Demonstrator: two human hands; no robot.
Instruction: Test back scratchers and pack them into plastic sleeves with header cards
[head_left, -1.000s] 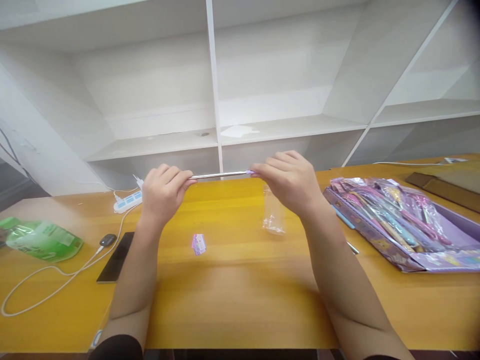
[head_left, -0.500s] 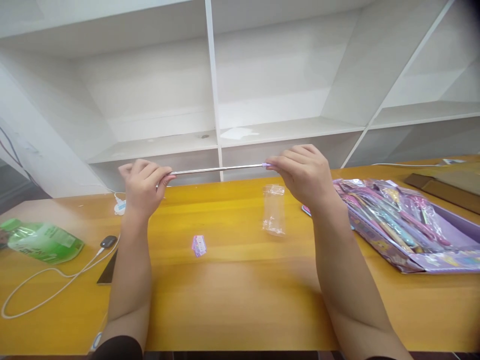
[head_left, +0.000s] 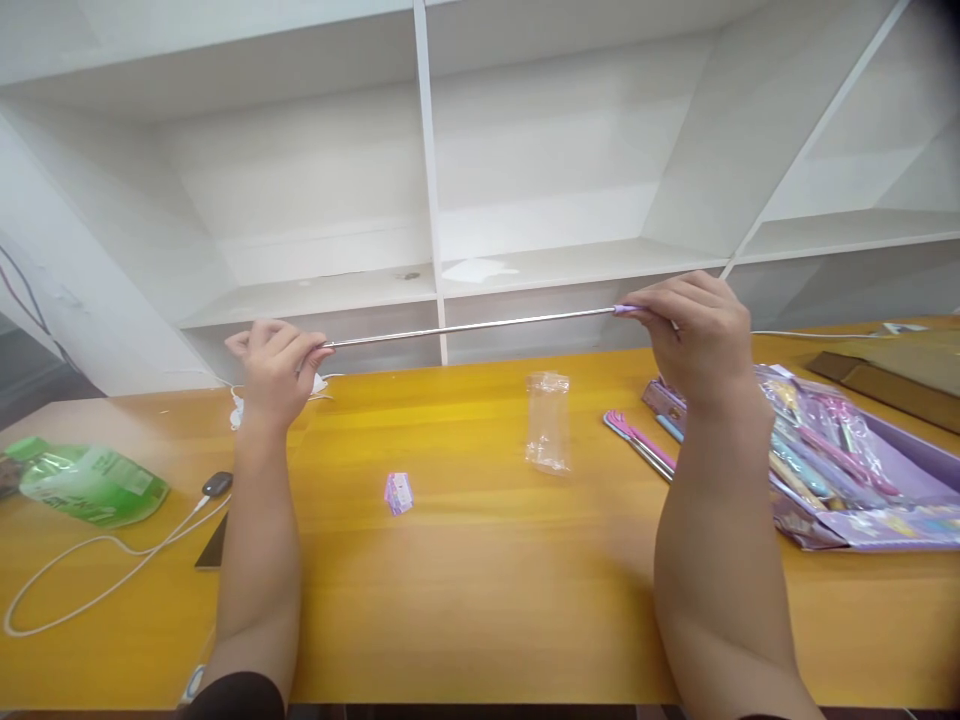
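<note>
A thin silver telescopic rod with a light purple end sleeve spans the gap between my hands, above the back of the table. My left hand pinches its left end between thumb and fingers. On the purple end, my right hand is closed, hiding whatever lies beyond the sleeve. Below lie a clear plastic wrapper and a small purple-pink card. Beside my right forearm is a pink-headed item with silver rods, partly covered by the arm.
A purple display box of wrapped sticks stands at the right, with brown cardboard behind it. At the left are a green bottle, a white cable and a dark flat object. White shelving rises behind the table.
My right hand has moved right and slightly up, and the rod has stretched longer. My left hand has shifted only a little left. The pink-headed item now shows more.
</note>
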